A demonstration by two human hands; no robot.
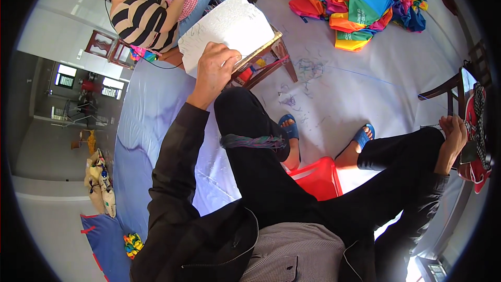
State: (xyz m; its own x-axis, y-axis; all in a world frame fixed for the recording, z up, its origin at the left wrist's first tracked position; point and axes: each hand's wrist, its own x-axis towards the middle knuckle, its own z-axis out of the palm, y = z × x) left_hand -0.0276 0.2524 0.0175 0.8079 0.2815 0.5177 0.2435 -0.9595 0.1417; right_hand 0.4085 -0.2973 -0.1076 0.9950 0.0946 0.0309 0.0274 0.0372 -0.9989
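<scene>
On the wooden stool (274, 52) ahead, the left hand (215, 68) presses flat on a white foam board (229, 26), steadying it; thread bundle (253, 141) rests across the knee; the right hand (455, 134) grips a red-and-black fabric item (477, 141).

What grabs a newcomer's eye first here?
The heap of bright multicoloured fabric pieces at top right on the pale floor sheet. Next, the left hand resting on a white board on a wooden stool, and the red plastic stool under the person's legs.
</scene>
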